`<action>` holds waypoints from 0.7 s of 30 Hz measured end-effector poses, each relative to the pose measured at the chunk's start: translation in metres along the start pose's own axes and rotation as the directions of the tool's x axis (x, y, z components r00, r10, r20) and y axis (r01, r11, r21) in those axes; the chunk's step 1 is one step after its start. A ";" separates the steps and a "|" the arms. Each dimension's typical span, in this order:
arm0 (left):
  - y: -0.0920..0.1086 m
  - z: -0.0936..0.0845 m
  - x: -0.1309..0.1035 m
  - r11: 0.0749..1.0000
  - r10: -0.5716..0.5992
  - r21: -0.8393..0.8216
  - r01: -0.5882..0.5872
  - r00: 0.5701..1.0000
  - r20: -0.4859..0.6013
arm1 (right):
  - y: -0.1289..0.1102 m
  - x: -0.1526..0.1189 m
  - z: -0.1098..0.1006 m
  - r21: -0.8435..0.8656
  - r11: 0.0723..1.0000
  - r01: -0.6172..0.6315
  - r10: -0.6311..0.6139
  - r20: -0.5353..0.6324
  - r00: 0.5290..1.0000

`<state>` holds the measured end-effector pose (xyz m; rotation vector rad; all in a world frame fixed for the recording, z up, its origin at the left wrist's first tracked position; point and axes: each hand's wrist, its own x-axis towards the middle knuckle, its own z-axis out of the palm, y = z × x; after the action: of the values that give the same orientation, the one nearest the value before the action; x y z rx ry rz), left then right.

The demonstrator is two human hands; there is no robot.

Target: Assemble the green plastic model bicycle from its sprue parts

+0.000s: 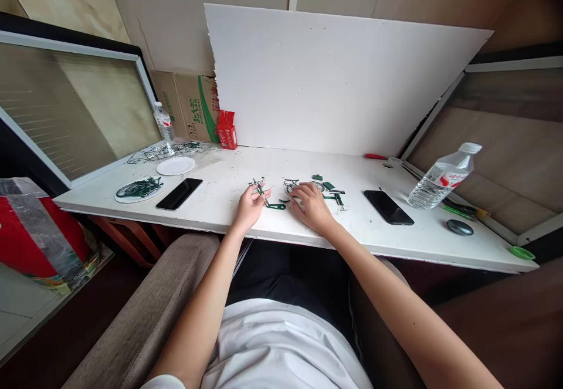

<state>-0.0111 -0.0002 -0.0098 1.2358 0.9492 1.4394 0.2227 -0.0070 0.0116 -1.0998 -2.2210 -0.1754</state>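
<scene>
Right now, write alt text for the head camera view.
The left hand holds a small green assembly over a white table; the right hand covers some loose green pieces. A plate of green parts sits left, a clear bottle right.

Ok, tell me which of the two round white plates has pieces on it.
The round white plate nearer the white table's front edge: it bears a heap of dark green pieces, while the other plate, farther back, looks bare.
</scene>
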 end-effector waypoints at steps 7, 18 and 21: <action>0.006 0.003 -0.003 1.000 -0.016 0.011 0.016 1.000 0.000 | -0.003 -0.002 0.006 -0.005 0.999 -0.032 0.032 0.025 0.999; 0.000 0.000 0.001 0.999 -0.040 -0.033 0.041 0.999 0.006 | 0.086 -0.002 -0.036 -0.229 0.854 -0.468 0.500 0.110 0.859; 0.000 -0.001 0.002 0.997 -0.050 -0.060 0.050 0.999 0.008 | 0.106 -0.001 -0.040 -0.217 0.817 -0.534 0.573 0.210 0.792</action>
<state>-0.0117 0.0016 -0.0096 1.1643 0.9190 1.4140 0.3223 0.0444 0.0261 -1.9111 -2.0174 0.0719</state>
